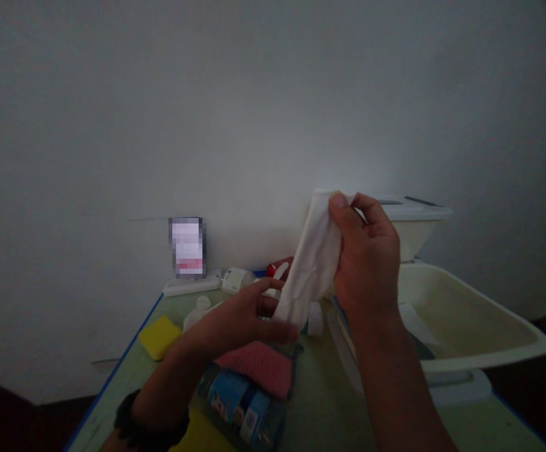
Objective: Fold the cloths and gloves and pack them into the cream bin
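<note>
My right hand (pixel 367 263) is raised above the table and pinches the top edge of a white cloth (pixel 313 257) between thumb and fingers. The cloth hangs down in a long fold. My left hand (pixel 242 320) holds the cloth's lower end between thumb and fingers, just above a red-pink patterned cloth (pixel 258 367). A dark watch band sits on my left wrist (pixel 145 424).
A pale green table (pixel 320 408) with a blue edge holds a yellow sponge (pixel 159 336), a clear pack with blue-labelled items (pixel 242 405), small white bottles (pixel 202 311), a red item (pixel 280 269) and a cream plastic basin (pixel 471 320). A white wall stands close behind.
</note>
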`<state>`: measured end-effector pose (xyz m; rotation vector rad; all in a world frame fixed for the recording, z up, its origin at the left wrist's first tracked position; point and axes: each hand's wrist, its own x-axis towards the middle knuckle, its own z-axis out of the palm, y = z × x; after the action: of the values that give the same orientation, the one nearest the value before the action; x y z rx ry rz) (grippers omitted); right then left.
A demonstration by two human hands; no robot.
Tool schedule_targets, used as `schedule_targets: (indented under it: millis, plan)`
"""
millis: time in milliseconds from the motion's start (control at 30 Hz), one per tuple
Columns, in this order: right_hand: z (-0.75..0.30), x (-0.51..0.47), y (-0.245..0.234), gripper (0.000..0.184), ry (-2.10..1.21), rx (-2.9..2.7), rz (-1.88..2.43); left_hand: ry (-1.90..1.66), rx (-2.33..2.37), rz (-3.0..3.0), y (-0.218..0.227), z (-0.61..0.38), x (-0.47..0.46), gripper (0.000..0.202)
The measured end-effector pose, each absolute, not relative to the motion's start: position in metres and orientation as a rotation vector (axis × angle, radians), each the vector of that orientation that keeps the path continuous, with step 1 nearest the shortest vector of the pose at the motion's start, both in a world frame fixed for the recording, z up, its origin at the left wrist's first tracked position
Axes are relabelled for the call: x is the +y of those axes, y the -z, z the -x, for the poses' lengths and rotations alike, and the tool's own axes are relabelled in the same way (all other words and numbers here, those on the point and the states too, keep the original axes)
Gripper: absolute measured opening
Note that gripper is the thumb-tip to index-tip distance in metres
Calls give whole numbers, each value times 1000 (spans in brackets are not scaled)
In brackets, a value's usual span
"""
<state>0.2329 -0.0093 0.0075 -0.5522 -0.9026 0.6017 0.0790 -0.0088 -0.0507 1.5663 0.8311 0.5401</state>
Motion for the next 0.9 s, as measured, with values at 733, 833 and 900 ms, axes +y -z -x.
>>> schedule_targets:
  millis: [733, 833, 900]
  plan:
    - [-233, -8, -6, 18, -535, -889, 529, -540, 1036, -1821, 56, -74, 1, 50]
    - [-232, -8, -7, 16, -472, -900, 544, -531, 1078, -1832, 51, -69, 0, 52]
    - [-232, -8, -6, 14, -429, -918, 573, -520, 1121, -1861, 47, -66, -2, 51]
